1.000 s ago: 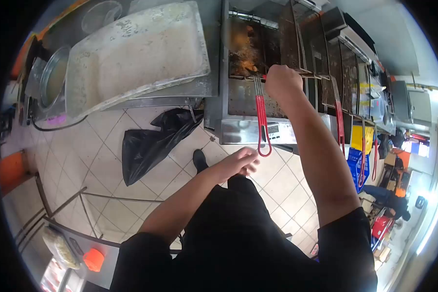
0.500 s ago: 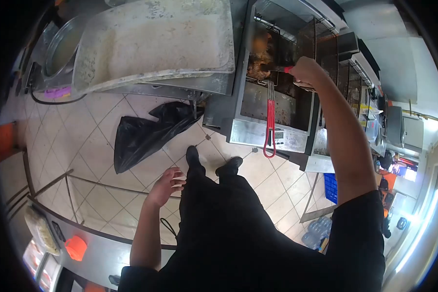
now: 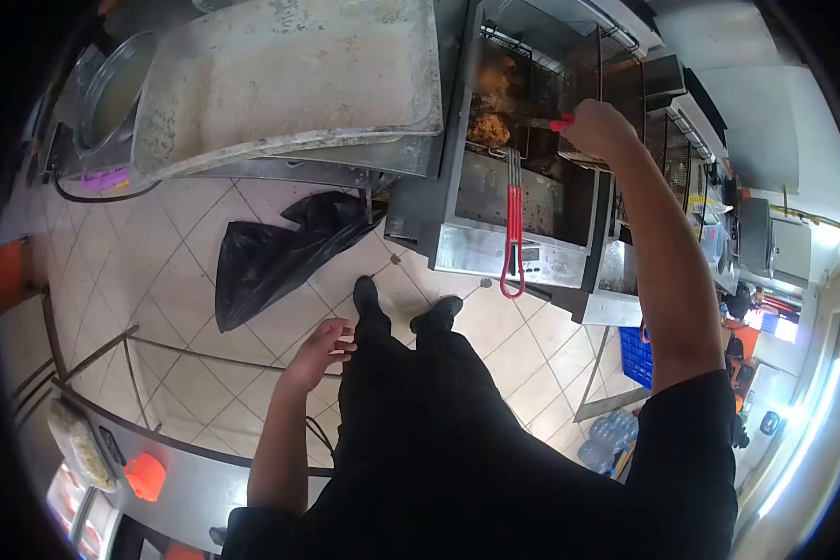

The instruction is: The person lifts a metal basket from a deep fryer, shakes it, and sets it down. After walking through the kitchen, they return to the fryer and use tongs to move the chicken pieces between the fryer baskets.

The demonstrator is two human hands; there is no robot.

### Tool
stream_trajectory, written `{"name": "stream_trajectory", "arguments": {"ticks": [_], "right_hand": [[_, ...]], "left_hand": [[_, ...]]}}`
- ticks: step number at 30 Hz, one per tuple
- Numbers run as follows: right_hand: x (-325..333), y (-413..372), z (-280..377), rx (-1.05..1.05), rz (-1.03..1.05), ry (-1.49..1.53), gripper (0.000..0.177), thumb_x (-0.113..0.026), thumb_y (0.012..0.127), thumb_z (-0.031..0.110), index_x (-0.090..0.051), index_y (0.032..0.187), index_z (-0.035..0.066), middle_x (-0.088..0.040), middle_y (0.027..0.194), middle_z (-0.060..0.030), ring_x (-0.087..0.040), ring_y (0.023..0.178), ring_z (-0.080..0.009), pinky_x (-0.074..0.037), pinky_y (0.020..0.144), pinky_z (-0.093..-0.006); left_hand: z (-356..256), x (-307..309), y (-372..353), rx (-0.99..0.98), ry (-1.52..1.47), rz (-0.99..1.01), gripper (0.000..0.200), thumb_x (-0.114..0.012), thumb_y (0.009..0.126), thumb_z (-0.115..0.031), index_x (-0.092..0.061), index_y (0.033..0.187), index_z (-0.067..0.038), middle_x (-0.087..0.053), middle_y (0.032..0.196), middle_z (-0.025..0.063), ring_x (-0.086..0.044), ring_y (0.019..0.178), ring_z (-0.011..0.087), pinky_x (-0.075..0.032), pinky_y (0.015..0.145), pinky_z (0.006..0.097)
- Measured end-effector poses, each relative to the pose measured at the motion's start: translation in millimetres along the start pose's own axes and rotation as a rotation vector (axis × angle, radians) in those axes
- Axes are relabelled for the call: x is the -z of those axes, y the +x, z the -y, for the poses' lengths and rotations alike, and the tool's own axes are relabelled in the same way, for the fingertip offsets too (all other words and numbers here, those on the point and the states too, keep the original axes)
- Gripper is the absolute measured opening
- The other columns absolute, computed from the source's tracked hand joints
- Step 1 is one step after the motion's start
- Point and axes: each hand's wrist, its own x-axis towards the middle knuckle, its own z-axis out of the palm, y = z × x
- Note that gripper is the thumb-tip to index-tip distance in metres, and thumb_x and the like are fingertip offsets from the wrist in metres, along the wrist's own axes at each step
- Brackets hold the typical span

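Observation:
My right hand is closed on a red-handled metal utensil, whose far end reaches left to browned fried food; the tip is too blurred to make out. The food lies in a wire basket over the deep fryer. That basket's long red handle hangs over the fryer's front, apart from my hand. My left hand is held low beside my leg above the tiled floor, its fingers loosely apart and holding nothing.
A large flour-coated tray sits on the counter left of the fryer, beside a round metal bowl. A black plastic bag lies on the floor. More wire baskets stand at right, with a blue crate lower down.
My right hand has shifted slightly up and right, drawing the red-handled utensil a little away from the food. My left hand stays nearly in place. The view has tilted slightly.

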Motion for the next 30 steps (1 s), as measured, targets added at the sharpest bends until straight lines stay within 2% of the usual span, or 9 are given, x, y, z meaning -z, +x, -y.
{"name": "stream_trajectory", "arguments": {"ticks": [4, 10, 16, 19, 22, 25, 26, 28, 30], "right_hand": [[-6, -18, 22, -0.017, -0.013, -0.006, 0.03, -0.06, 0.089, 0.023, -0.072, 0.109, 0.003, -0.07, 0.114, -0.0178, -0.067, 0.108, -0.0334, -0.055, 0.09, -0.0445], [-33, -4, 38, 0.026, 0.121, 0.017, 0.026, -0.06, 0.088, 0.017, -0.072, 0.107, 0.004, -0.071, 0.111, -0.0169, -0.068, 0.104, -0.0319, -0.056, 0.089, -0.0434], [-36, 14, 20, 0.03, 0.023, 0.046, 0.027, -0.059, 0.087, 0.017, -0.073, 0.106, 0.003, -0.071, 0.11, -0.0171, -0.069, 0.103, -0.0333, -0.055, 0.088, -0.0452], [-44, 36, 0, -0.055, -0.036, 0.128, 0.03, -0.061, 0.087, 0.02, -0.072, 0.106, 0.001, -0.071, 0.108, -0.0182, -0.069, 0.102, -0.0355, -0.055, 0.088, -0.0458], [-46, 50, -16, 0.113, 0.064, 0.143, 0.038, -0.063, 0.086, 0.033, -0.072, 0.104, 0.0, -0.07, 0.106, -0.0212, -0.069, 0.094, -0.0388, -0.054, 0.085, -0.0451], [-41, 38, -19, 0.221, 0.137, 0.148, 0.038, -0.061, 0.087, 0.032, -0.071, 0.106, 0.001, -0.07, 0.105, -0.0216, -0.069, 0.09, -0.0383, -0.055, 0.084, -0.0456], [-42, 36, -15, 0.218, 0.135, 0.148, 0.038, -0.061, 0.087, 0.032, -0.071, 0.106, 0.001, -0.07, 0.105, -0.0216, -0.069, 0.09, -0.0383, -0.055, 0.084, -0.0456], [-41, 30, -6, 0.012, 0.105, 0.151, 0.036, -0.059, 0.087, 0.026, -0.07, 0.112, 0.002, -0.07, 0.109, -0.0206, -0.069, 0.097, -0.0368, -0.054, 0.088, -0.045], [-38, 18, -4, -0.032, 0.05, 0.136, 0.036, -0.059, 0.087, 0.025, -0.069, 0.113, 0.003, -0.069, 0.112, -0.0197, -0.067, 0.102, -0.0364, -0.054, 0.09, -0.0447]], "left_hand": [[-3, 5, 4, -0.032, -0.011, 0.016, 0.035, -0.043, 0.104, -0.035, -0.05, 0.127, -0.01, -0.057, 0.119, 0.0066, -0.06, 0.101, 0.0197, -0.048, 0.089, 0.0356], [-7, 3, 11, -0.02, 0.005, 0.008, 0.037, -0.045, 0.104, -0.037, -0.051, 0.127, -0.009, -0.056, 0.118, 0.0054, -0.06, 0.101, 0.0194, -0.047, 0.089, 0.0349], [0, 3, 13, -0.02, 0.026, -0.006, 0.037, -0.046, 0.103, -0.037, -0.051, 0.127, -0.009, -0.056, 0.118, 0.0053, -0.06, 0.101, 0.019, -0.047, 0.09, 0.0349], [3, 4, 8, -0.04, 0.001, -0.011, 0.037, -0.045, 0.103, -0.037, -0.051, 0.127, -0.009, -0.056, 0.119, 0.0055, -0.06, 0.101, 0.0187, -0.046, 0.09, 0.035], [5, 4, 5, -0.026, 0.003, -0.024, 0.037, -0.045, 0.103, -0.037, -0.051, 0.127, -0.009, -0.056, 0.119, 0.0057, -0.06, 0.102, 0.0185, -0.046, 0.09, 0.035], [8, 4, 7, -0.012, 0.009, -0.006, 0.037, -0.045, 0.102, -0.037, -0.051, 0.126, -0.009, -0.056, 0.12, 0.006, -0.06, 0.102, 0.0185, -0.046, 0.09, 0.0349], [8, 3, 8, -0.018, 0.006, -0.002, 0.037, -0.045, 0.102, -0.037, -0.051, 0.126, -0.009, -0.056, 0.119, 0.0061, -0.06, 0.102, 0.0185, -0.046, 0.09, 0.0348], [7, 2, 12, -0.026, 0.002, 0.005, 0.037, -0.045, 0.102, -0.036, -0.051, 0.126, -0.008, -0.056, 0.119, 0.0062, -0.06, 0.102, 0.0185, -0.047, 0.09, 0.0346], [6, 1, 16, -0.026, -0.007, -0.016, 0.036, -0.046, 0.102, -0.035, -0.051, 0.126, -0.008, -0.057, 0.118, 0.0062, -0.061, 0.101, 0.0182, -0.047, 0.09, 0.0342]]}}
